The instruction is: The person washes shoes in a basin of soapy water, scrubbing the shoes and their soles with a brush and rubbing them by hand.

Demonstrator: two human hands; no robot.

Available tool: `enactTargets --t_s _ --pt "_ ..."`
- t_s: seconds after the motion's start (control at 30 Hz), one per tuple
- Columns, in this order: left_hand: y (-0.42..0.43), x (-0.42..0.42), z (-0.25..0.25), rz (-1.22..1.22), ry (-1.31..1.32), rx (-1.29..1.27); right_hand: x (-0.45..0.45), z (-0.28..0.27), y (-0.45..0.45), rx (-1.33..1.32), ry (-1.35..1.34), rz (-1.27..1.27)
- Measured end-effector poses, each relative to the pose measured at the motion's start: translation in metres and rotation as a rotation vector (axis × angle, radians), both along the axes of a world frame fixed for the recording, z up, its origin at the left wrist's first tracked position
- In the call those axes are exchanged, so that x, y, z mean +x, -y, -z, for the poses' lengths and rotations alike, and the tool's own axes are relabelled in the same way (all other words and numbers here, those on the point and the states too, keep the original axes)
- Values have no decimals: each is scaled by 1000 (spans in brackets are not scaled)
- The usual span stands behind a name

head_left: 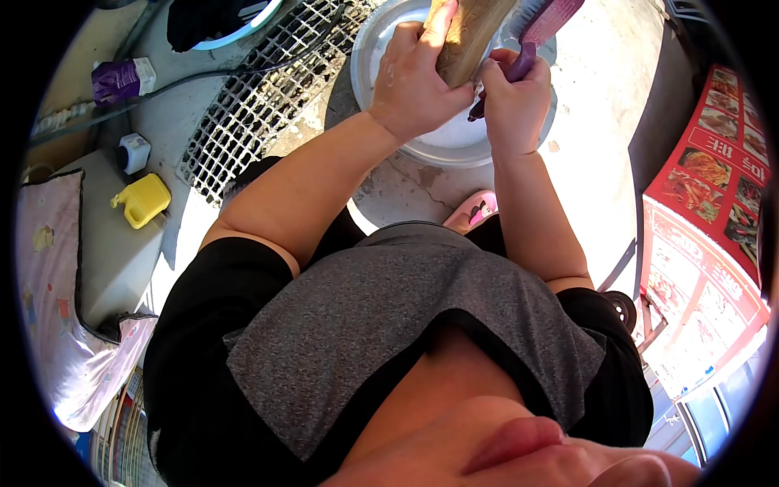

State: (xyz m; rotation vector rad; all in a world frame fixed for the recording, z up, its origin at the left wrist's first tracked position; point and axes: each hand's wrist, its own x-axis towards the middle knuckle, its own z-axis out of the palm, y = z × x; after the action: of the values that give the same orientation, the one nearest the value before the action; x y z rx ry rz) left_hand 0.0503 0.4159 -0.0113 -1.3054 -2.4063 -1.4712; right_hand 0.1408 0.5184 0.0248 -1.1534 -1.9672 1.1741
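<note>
My left hand (pixel 414 77) is closed around a long tan object with a patterned surface (pixel 473 39); it may be a shoe sole, but its far end is cut off by the top of the view. Wet suds show on the back of that hand. In my right hand (pixel 519 101) is a purple scrub brush (pixel 552 20), gripped by its handle, with pale bristles turned toward the tan object. Both hands are over a round metal-grey basin (pixel 454 156) on the ground, which holds pale, soapy-looking liquid.
A metal grate (pixel 243 114) lies left of the basin, crossed by a dark hose (pixel 203 75). A light-blue tub (pixel 243 32) with dark cloth stands beyond. Further left are a yellow jug (pixel 146 201) and a purple packet (pixel 122 79). A red printed box (pixel 706 162) stands at right.
</note>
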Motion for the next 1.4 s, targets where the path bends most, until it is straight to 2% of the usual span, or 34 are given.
enactTargets --t_s 0.1,0.2,0.23,0.33,0.47,0.5,0.6,0.7,0.73,0.83,0.87,1.1,1.2,1.4 --pt "-1 -2 -14 48 100 129 -2 -5 0 -10 17 6" --pt "0 -2 -4 34 36 90 -2 -4 1 39 46 -32" --pt "0 -1 -3 35 105 76 -1 -3 1 64 56 -48" --pt "0 -3 -1 53 322 52 11 0 -7 -99 13 -95" --pt "-1 -6 -5 172 699 132 30 4 -13 -351 -218 -5" --pt "0 -6 -9 219 808 164 32 1 -14 -493 -268 -22" --pt "3 -4 -8 286 582 -53 38 1 -20 -885 -483 -111" --pt "5 5 8 364 489 89 32 -3 -16 -990 -595 -103" --pt "7 8 10 405 617 145 35 2 -18 -999 -613 -120" --pt "9 0 -16 432 707 37 38 4 -17 -1072 -611 -99" --pt "7 0 -34 400 936 41 37 3 -15 -1102 -614 -79" --pt "8 -2 -43 221 972 -33 44 22 -7 -1097 -664 -234" --pt "9 -3 -39 301 1067 79 45 19 -10 -1080 -640 -256" --pt "6 -10 -39 356 1154 10 45 19 -14 -1060 -649 -318"
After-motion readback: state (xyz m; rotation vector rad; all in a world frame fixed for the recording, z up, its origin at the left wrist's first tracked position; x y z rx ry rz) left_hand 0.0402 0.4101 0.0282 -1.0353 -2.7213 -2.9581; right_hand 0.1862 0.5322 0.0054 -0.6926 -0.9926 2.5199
